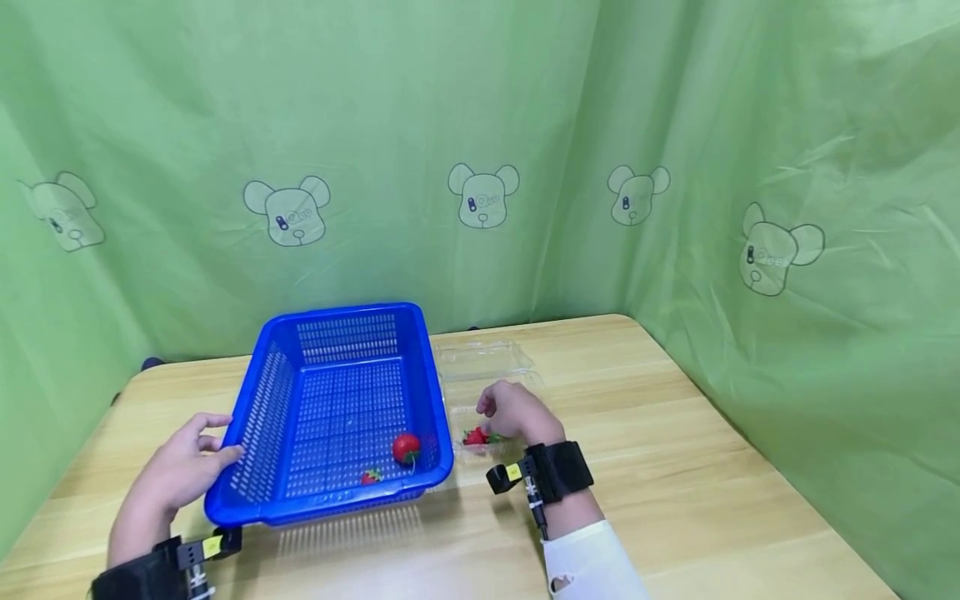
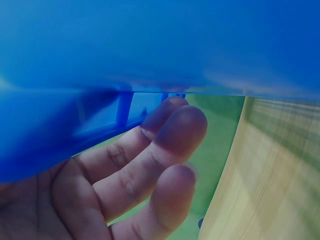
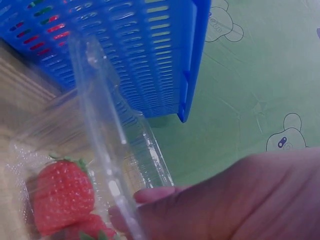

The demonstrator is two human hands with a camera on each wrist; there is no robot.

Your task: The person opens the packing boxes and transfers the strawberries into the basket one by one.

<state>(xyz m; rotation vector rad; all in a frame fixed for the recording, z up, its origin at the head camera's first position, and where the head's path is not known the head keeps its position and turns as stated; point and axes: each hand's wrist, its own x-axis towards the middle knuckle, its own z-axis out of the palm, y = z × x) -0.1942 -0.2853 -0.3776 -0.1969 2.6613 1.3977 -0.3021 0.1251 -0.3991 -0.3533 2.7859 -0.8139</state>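
Note:
My left hand (image 1: 180,467) grips the left rim of a blue plastic basket (image 1: 326,510), thumb over the edge and fingers beneath. The basket looks tilted, its near end raised above its shadow. Inside, toward the near right corner, lie a large red strawberry-like fruit (image 1: 407,448) and a smaller strawberry (image 1: 371,477). Just right of the basket, my right hand (image 1: 521,412) reaches into an opened clear plastic box (image 1: 487,387). Strawberries (image 3: 65,197) lie in that box by my fingertips. Whether the fingers pinch one is hidden.
The basket's right rim stands close beside the clear box. A wooden table (image 1: 637,467) carries both. Green curtains (image 1: 375,125) with bear-face drawings hang behind the table and along its sides.

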